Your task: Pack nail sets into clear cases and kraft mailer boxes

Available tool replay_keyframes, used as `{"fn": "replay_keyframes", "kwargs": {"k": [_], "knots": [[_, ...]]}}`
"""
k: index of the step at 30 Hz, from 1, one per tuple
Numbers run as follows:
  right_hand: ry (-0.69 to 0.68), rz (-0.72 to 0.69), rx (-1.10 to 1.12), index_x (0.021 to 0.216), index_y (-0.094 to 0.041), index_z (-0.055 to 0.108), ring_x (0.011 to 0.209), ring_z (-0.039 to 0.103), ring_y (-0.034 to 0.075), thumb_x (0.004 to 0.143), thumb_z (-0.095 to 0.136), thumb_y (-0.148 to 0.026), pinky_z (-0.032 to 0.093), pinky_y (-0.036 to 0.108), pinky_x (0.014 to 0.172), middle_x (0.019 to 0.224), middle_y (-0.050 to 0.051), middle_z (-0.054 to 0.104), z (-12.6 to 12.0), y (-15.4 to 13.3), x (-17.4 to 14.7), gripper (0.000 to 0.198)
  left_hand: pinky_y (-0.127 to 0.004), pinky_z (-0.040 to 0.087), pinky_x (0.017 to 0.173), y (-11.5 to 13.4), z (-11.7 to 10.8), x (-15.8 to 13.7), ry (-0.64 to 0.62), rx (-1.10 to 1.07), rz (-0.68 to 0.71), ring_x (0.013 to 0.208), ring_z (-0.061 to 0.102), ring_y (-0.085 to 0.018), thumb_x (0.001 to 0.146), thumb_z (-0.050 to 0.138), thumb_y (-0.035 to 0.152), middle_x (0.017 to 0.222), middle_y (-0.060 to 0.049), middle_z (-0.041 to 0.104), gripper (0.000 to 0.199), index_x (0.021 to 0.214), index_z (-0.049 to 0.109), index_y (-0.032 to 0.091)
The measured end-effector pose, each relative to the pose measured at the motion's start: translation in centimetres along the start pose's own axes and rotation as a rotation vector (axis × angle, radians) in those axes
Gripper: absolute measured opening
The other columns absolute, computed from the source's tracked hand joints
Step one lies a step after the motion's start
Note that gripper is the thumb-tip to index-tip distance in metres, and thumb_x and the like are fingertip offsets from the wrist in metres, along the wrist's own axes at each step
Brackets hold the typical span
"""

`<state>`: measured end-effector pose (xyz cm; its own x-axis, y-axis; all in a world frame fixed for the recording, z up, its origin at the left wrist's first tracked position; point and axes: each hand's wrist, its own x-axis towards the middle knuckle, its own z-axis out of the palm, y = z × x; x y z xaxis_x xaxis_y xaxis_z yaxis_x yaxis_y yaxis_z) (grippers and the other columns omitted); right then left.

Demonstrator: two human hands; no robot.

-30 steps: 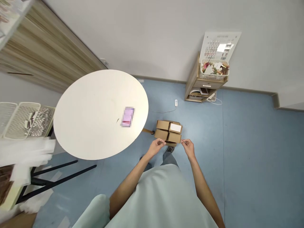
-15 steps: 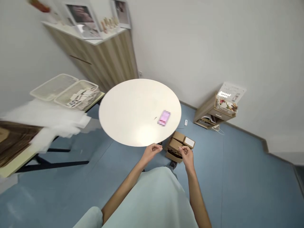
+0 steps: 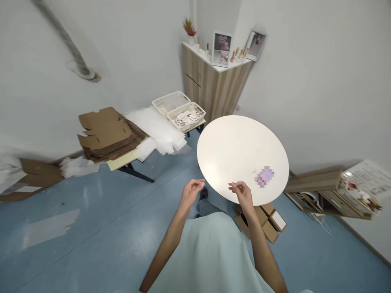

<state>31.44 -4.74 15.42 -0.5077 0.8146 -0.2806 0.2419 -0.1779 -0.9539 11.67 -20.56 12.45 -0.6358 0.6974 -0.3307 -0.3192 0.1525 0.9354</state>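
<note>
My left hand [image 3: 191,194] is held in front of my body, just off the near left edge of the round white table [image 3: 235,138]. Its thumb and fingertips are brought together in a pinch. My right hand [image 3: 243,195] is raised over the table's near edge, its fingers likewise curled to the thumb. The two hands are apart, and whatever sits between the fingertips, if anything, is too small to make out. A blurred-out purple and pink phone-like object [image 3: 264,176] lies on the table, right of my right hand. Beside it is a tiny speck [image 3: 253,171].
Left is a narrow table with flattened cardboard boxes [image 3: 105,128], white foam sheets [image 3: 159,128] and an open white basket [image 3: 186,116]. A corner cabinet [image 3: 210,81] stands behind. Small cartons [image 3: 270,232] lie on the floor under the table; a wooden shelf unit [image 3: 332,195] is right.
My view has swung left, so the round table and cabinet appear farther right and the cardboard stack is now in full view. Both hands keep their pinched pose, the right one now over the table edge.
</note>
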Motion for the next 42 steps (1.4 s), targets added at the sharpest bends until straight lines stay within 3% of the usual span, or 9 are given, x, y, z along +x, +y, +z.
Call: {"fn": "replay_keyframes", "kwargs": {"k": [5, 9, 14, 18, 25, 29, 34, 38, 42], "knots": [[-0.085, 0.038, 0.029, 0.088, -0.024, 0.061, 0.101, 0.078, 0.03, 0.086, 0.077, -0.062, 0.058, 0.046, 0.094, 0.114, 0.013, 0.08, 5.7, -0.9, 5.7, 0.041, -0.046, 0.055, 0.105, 2.5, -5.1, 4.0, 0.121, 0.034, 0.026, 0.115, 0.073, -0.029, 0.083, 0.077, 0.054, 0.126, -0.014, 0.076, 0.034, 0.09, 0.067, 0.022], [-0.097, 0.073, 0.076, 0.087, -0.025, 0.061, 0.1, 0.078, 0.03, 0.085, 0.079, -0.062, 0.058, 0.047, 0.094, 0.112, 0.013, 0.081, 9.5, -1.6, 10.6, 0.041, -0.044, 0.057, 0.1, 5.7, -8.2, 9.1, 0.163, 0.085, 0.056, 0.112, 0.074, -0.028, 0.085, 0.074, 0.056, 0.124, -0.014, 0.076, 0.035, 0.092, 0.063, 0.023], [-0.104, 0.06, 0.066, 0.095, -0.025, 0.072, 0.102, 0.077, 0.031, 0.093, 0.066, -0.065, 0.058, 0.048, 0.096, 0.117, 0.013, 0.079, 13.0, -3.4, 16.4, 0.041, -0.042, 0.058, 0.097, 8.3, -11.5, 16.8, 0.176, 0.171, 0.086, 0.108, 0.075, -0.027, 0.086, 0.069, 0.056, 0.121, -0.014, 0.077, 0.035, 0.087, 0.059, 0.023], [-0.07, 0.066, 0.05, 0.098, -0.026, 0.074, 0.102, 0.077, 0.03, 0.093, 0.068, -0.064, 0.059, 0.048, 0.096, 0.116, 0.012, 0.08, 15.0, -4.4, 19.4, 0.04, -0.041, 0.057, 0.097, 9.0, -13.5, 22.4, 0.185, 0.297, 0.063, 0.109, 0.074, -0.027, 0.087, 0.068, 0.051, 0.117, -0.012, 0.077, 0.032, 0.102, 0.067, 0.023], [0.057, 0.147, 0.039, 0.098, -0.025, 0.075, 0.102, 0.076, 0.03, 0.09, 0.071, -0.063, 0.059, 0.048, 0.096, 0.114, 0.012, 0.08, 19.0, -5.8, 21.5, 0.039, -0.041, 0.059, 0.095, 9.9, -17.2, 33.5, 0.138, 0.545, 0.087, 0.108, 0.074, -0.027, 0.091, 0.063, 0.031, 0.125, -0.012, 0.074, 0.024, 0.113, 0.067, 0.022], [0.18, 0.146, 0.03, 0.097, -0.025, 0.075, 0.1, 0.077, 0.031, 0.09, 0.072, -0.063, 0.06, 0.048, 0.094, 0.113, 0.012, 0.08, 21.9, -7.8, 22.7, 0.038, -0.044, 0.056, 0.102, 10.7, -18.7, 41.6, 0.078, 0.731, 0.086, 0.116, 0.072, -0.031, 0.092, 0.063, 0.024, 0.133, -0.018, 0.071, 0.034, 0.125, 0.066, 0.017], [0.321, 0.126, 0.016, 0.097, -0.025, 0.076, 0.1, 0.077, 0.031, 0.089, 0.072, -0.063, 0.06, 0.047, 0.092, 0.112, 0.012, 0.08, 25.8, -9.9, 23.8, 0.039, -0.048, 0.046, 0.116, 11.0, -19.0, 50.9, -0.034, 0.958, 0.11, 0.135, 0.062, -0.037, 0.091, 0.065, 0.019, 0.141, -0.023, 0.066, 0.051, 0.141, 0.06, 0.012], [0.396, 0.135, 0.016, 0.097, -0.026, 0.076, 0.099, 0.077, 0.031, 0.09, 0.071, -0.064, 0.061, 0.046, 0.091, 0.112, 0.011, 0.08, 28.6, -10.4, 23.7, 0.038, -0.047, 0.039, 0.121, 10.4, -18.5, 55.8, -0.177, 1.115, 0.142, 0.146, 0.051, -0.039, 0.092, 0.061, 0.015, 0.155, -0.031, 0.052, 0.054, 0.144, 0.054, 0.005], [0.459, 0.152, 0.02, 0.098, -0.026, 0.077, 0.1, 0.076, 0.031, 0.092, 0.07, -0.064, 0.06, 0.045, 0.091, 0.112, 0.011, 0.079, 30.4, -10.5, 22.9, 0.039, -0.046, 0.039, 0.119, 9.6, -18.2, 58.2, -0.245, 1.211, 0.179, 0.144, 0.05, -0.042, 0.092, 0.061, 0.015, 0.158, -0.034, 0.045, 0.05, 0.141, 0.054, 0.004]]}}
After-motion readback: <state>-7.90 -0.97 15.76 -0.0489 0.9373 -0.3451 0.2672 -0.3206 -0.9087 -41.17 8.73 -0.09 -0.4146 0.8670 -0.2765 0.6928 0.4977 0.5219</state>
